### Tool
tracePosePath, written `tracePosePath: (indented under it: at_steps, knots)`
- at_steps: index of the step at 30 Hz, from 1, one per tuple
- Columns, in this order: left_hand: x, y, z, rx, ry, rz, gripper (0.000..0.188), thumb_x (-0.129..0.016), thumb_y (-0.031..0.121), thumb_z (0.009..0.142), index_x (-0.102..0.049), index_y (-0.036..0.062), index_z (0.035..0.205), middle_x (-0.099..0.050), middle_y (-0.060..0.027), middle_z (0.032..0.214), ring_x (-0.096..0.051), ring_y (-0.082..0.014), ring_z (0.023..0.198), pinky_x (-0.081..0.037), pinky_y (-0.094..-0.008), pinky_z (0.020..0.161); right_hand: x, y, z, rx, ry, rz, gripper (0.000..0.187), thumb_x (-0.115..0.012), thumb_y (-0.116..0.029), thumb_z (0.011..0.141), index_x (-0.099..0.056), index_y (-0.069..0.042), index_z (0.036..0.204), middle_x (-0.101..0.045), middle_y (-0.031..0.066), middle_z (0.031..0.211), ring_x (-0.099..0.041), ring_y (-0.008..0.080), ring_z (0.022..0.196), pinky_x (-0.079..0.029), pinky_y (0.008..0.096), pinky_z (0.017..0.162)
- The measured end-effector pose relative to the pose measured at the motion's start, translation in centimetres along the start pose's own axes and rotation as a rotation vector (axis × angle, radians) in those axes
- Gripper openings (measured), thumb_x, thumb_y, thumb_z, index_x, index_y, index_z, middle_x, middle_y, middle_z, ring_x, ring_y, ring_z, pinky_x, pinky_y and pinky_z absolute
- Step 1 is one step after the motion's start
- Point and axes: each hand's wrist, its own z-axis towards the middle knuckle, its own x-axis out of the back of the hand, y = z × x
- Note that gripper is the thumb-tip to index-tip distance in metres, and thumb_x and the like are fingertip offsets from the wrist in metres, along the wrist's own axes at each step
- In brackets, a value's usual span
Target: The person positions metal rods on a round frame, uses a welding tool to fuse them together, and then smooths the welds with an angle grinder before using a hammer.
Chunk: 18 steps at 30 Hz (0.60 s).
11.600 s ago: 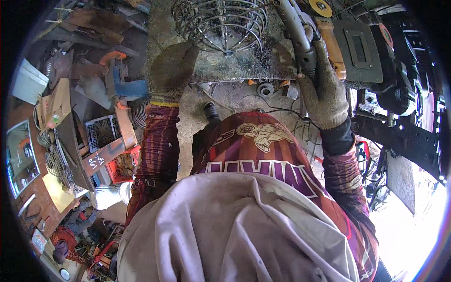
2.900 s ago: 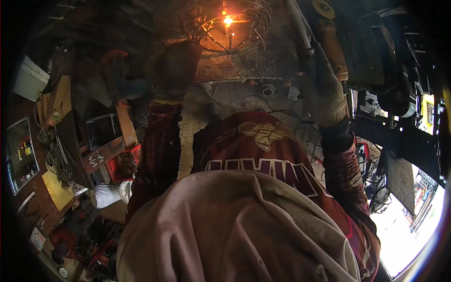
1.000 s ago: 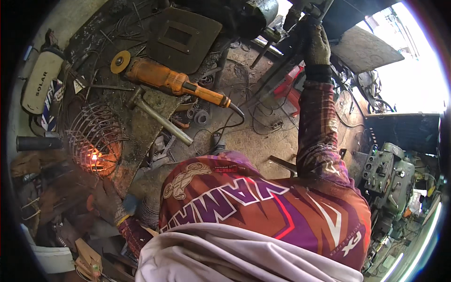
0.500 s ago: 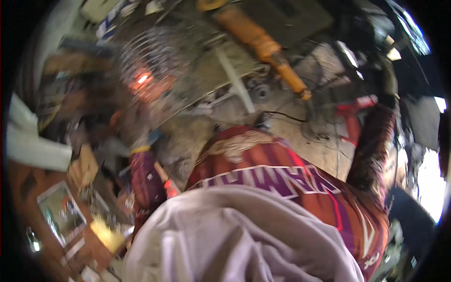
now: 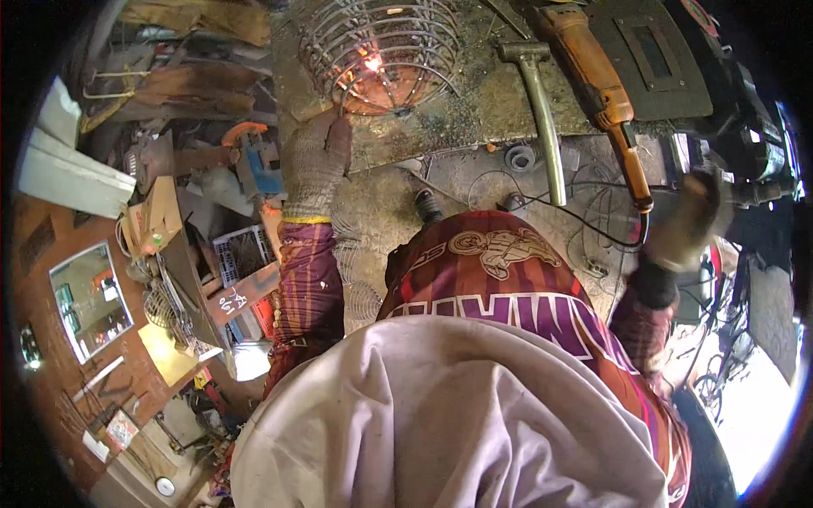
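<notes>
A round cage of bent metal rods [image 5: 428, 46] stands on the worn metal-topped table, with a bright orange glow at its base. My left hand [image 5: 315, 165], in a grey knitted glove with a yellow cuff, is at the cage's near left rim. Its fingers are closed about the lowest rod, though the fingertips are partly hidden. At the right, my gloved right hand [image 5: 690, 220] is raised beside the table, smeared by motion. Nearest to it lies an orange angle grinder [image 5: 597, 76], its handle overhanging the edge. A metal hammer [image 5: 542, 118] lies left of the grinder.
A dark welding mask [image 5: 652, 51] lies at the table's far right. A blue and orange tool [image 5: 258, 165] stands left of my left arm, near an open cardboard box [image 5: 152, 220]. Black cables [image 5: 593, 233] loop across the floor below the table edge.
The view has swung left, so the table things sit further right and sharper. My left hand has come up to the cage's rim. My right hand has come into view.
</notes>
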Motion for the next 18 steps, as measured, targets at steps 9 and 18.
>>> tracePosePath:
  at_steps: [9,18]
  knots:
    - [1.6,2.4,0.9,0.039,-0.154,-0.029,0.031,-0.067,0.032,0.097,-0.074,0.0047,0.108,-0.074,-0.0167,0.095,-0.072,-0.0363,0.088,-0.055,-0.0436,0.078,-19.5,-11.3,-1.7,0.268,-0.819,-0.243,0.045,-0.070,-0.041,0.091,-0.069,-0.013,0.127,-0.073,0.0155,0.111,-0.067,0.0388,0.108,-0.053,0.0479,0.094]
    - [0.1,0.2,0.5,-0.009,-0.067,-0.214,0.027,-0.067,0.029,0.099,-0.074,0.0035,0.106,-0.070,-0.0118,0.078,-0.070,-0.0266,0.071,-0.053,-0.0390,0.065,-22.9,-9.2,-3.8,0.069,-0.720,-0.162,0.047,-0.067,-0.038,0.095,-0.065,-0.011,0.135,-0.073,0.0163,0.116,-0.065,0.0370,0.114,-0.050,0.0447,0.100]
